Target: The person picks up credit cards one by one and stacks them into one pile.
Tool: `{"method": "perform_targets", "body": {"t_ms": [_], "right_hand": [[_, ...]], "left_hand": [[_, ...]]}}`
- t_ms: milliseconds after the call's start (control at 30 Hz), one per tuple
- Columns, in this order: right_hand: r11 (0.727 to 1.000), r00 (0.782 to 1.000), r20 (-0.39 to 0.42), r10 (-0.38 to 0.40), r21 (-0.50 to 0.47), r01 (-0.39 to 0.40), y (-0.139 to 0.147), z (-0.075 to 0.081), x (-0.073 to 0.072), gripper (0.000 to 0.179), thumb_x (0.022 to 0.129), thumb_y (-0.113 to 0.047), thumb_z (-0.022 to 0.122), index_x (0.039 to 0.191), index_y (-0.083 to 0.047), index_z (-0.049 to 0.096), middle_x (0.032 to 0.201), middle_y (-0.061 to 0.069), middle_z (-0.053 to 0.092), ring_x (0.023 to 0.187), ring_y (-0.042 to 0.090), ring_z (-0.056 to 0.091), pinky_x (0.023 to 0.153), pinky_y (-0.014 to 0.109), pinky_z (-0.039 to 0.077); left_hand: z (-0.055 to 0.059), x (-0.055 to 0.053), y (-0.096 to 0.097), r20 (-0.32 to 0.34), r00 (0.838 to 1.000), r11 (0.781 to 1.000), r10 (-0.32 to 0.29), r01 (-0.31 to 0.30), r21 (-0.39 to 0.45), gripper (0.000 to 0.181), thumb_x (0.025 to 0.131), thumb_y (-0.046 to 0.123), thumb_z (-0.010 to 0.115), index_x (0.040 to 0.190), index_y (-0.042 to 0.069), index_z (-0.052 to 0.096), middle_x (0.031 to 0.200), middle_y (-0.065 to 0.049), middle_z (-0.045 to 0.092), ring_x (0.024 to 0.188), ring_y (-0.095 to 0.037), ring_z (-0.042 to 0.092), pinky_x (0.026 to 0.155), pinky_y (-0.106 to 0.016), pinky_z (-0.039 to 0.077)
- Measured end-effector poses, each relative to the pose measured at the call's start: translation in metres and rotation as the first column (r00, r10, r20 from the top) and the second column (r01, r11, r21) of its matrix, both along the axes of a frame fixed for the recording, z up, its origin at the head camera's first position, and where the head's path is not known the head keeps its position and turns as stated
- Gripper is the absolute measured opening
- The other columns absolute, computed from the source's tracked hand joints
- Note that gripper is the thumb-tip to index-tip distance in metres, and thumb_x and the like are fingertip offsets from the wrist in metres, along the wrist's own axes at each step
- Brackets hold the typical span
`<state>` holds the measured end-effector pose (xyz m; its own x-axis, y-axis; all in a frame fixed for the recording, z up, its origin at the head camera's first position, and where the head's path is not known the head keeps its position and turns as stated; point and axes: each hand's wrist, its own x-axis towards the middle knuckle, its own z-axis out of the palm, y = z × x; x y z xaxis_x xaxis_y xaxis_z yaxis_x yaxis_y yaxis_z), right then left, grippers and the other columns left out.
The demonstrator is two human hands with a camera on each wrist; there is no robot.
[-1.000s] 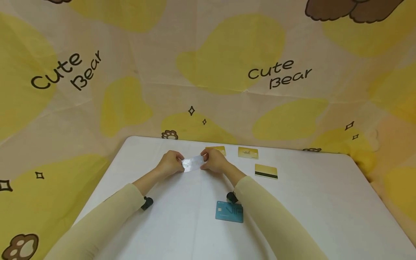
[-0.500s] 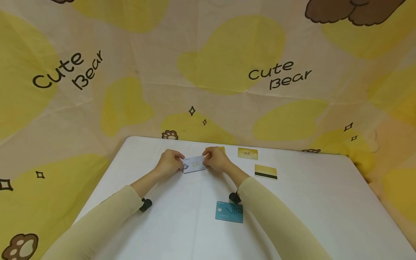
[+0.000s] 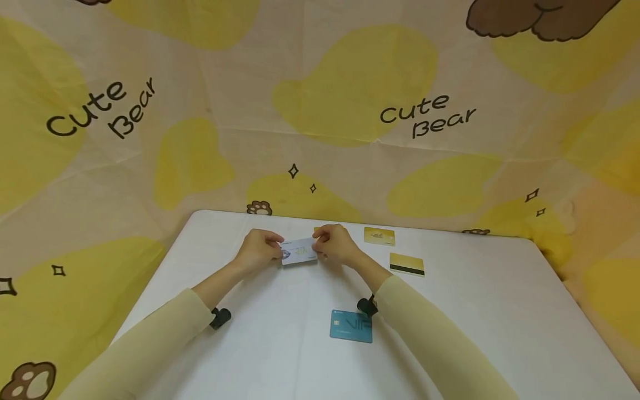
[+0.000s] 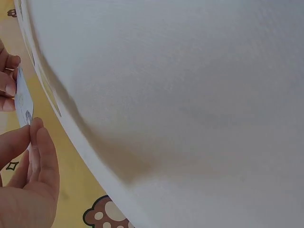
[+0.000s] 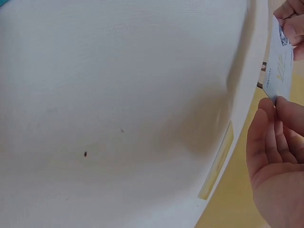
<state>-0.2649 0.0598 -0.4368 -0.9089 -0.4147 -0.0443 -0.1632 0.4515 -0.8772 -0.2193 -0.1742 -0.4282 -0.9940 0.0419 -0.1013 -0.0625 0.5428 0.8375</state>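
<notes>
Between both hands, raised over the table, is a white card (image 3: 300, 251) with yellow "VIP" lettering and a dark round figure near its left end. My left hand (image 3: 257, 251) pinches the card's left edge between thumb and fingers. At the opposite edge, my right hand (image 3: 337, 245) pinches it the same way. In the right wrist view, the card (image 5: 280, 61) shows its printed face, with the right fingers at its lower corner. Seen from the left wrist, the card (image 4: 23, 97) appears nearly edge-on. A gold card (image 3: 320, 230) lies partly hidden behind the right hand.
A teal VIP card (image 3: 351, 326) lies near the right forearm. Farther back on the white table (image 3: 475, 311) are a gold card (image 3: 379, 236) and a gold card with a dark stripe (image 3: 407, 264). A patterned yellow cloth (image 3: 340, 83) hangs behind the table.
The held card has tilted: its glare is gone and its printed face now shows. Both hands keep their pinch, and the forearms have spread slightly apart.
</notes>
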Motion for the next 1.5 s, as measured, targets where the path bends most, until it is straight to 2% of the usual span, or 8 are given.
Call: {"method": "perform_targets", "body": {"t_ms": [267, 433, 567, 767, 1000, 1200, 1500], "right_hand": [[1.000, 1.000, 0.012, 0.019, -0.021, -0.019, 0.008, 0.005, 0.004, 0.021, 0.093, 0.004, 0.073, 0.113, 0.007, 0.070, 0.084, 0.010, 0.066, 0.067, 0.018, 0.064, 0.064, 0.033, 0.059], [0.999, 1.000, 0.006, 0.022, -0.030, -0.021, 0.015, 0.006, 0.008, 0.020, 0.093, 0.003, 0.073, 0.113, 0.007, 0.070, 0.086, 0.010, 0.067, 0.069, 0.021, 0.068, 0.068, 0.042, 0.063], [0.999, 0.999, -0.005, 0.038, -0.026, -0.038, 0.022, 0.008, 0.012, 0.021, 0.094, 0.002, 0.073, 0.114, 0.007, 0.070, 0.088, 0.011, 0.067, 0.070, 0.021, 0.069, 0.069, 0.042, 0.063], [0.999, 0.999, -0.011, 0.045, -0.022, -0.045, 0.031, 0.019, 0.023, 0.022, 0.094, 0.001, 0.074, 0.114, 0.008, 0.069, 0.091, 0.012, 0.066, 0.072, 0.022, 0.069, 0.070, 0.042, 0.063], [0.999, 0.999, -0.002, 0.033, -0.017, -0.033, 0.040, 0.025, 0.033, 0.021, 0.094, 0.000, 0.075, 0.114, 0.007, 0.071, 0.089, 0.011, 0.067, 0.073, 0.020, 0.067, 0.069, 0.038, 0.063], [1.000, 1.000, 0.016, 0.012, -0.018, -0.012, 0.048, 0.027, 0.041, 0.021, 0.093, 0.000, 0.075, 0.113, 0.006, 0.071, 0.088, 0.011, 0.067, 0.073, 0.021, 0.068, 0.068, 0.036, 0.062], [1.000, 1.000, 0.019, 0.006, -0.028, -0.005, 0.061, 0.026, 0.051, 0.022, 0.092, 0.000, 0.076, 0.112, 0.008, 0.071, 0.085, 0.009, 0.068, 0.070, 0.019, 0.068, 0.068, 0.040, 0.063]], "left_hand": [[0.006, 0.005, 0.002, 0.003, 1.000, 0.999, -0.003, 0.003, 0.050, 0.032, 0.086, -0.007, 0.076, 0.118, -0.008, 0.073, 0.090, -0.011, 0.069, 0.081, -0.019, 0.062, 0.066, -0.021, 0.053], [0.011, 0.011, 0.007, -0.009, 1.000, 0.996, -0.024, 0.025, 0.088, 0.032, 0.085, -0.009, 0.076, 0.117, -0.010, 0.073, 0.088, -0.012, 0.069, 0.077, -0.017, 0.064, 0.070, -0.028, 0.059], [0.013, 0.015, 0.010, -0.001, 0.999, 0.993, -0.036, 0.036, 0.116, 0.033, 0.085, -0.009, 0.076, 0.117, -0.010, 0.073, 0.088, -0.011, 0.069, 0.077, -0.016, 0.064, 0.075, -0.035, 0.062], [0.016, 0.018, 0.016, 0.019, 0.999, 0.988, -0.046, 0.043, 0.149, 0.034, 0.084, -0.010, 0.076, 0.118, -0.011, 0.072, 0.088, -0.012, 0.069, 0.078, -0.017, 0.065, 0.074, -0.032, 0.062], [0.018, 0.024, 0.024, 0.040, 0.998, 0.984, -0.045, 0.037, 0.172, 0.034, 0.085, -0.011, 0.075, 0.118, -0.010, 0.072, 0.088, -0.012, 0.069, 0.079, -0.018, 0.066, 0.082, -0.043, 0.062], [0.019, 0.029, 0.031, 0.055, 0.996, 0.978, -0.065, 0.053, 0.201, 0.033, 0.085, -0.012, 0.075, 0.118, -0.010, 0.072, 0.088, -0.013, 0.069, 0.081, -0.019, 0.067, 0.082, -0.041, 0.062], [0.021, 0.034, 0.041, 0.072, 0.994, 0.970, -0.088, 0.069, 0.234, 0.034, 0.084, -0.013, 0.074, 0.118, -0.010, 0.073, 0.086, -0.012, 0.069, 0.079, -0.020, 0.067, 0.079, -0.038, 0.062]]}}
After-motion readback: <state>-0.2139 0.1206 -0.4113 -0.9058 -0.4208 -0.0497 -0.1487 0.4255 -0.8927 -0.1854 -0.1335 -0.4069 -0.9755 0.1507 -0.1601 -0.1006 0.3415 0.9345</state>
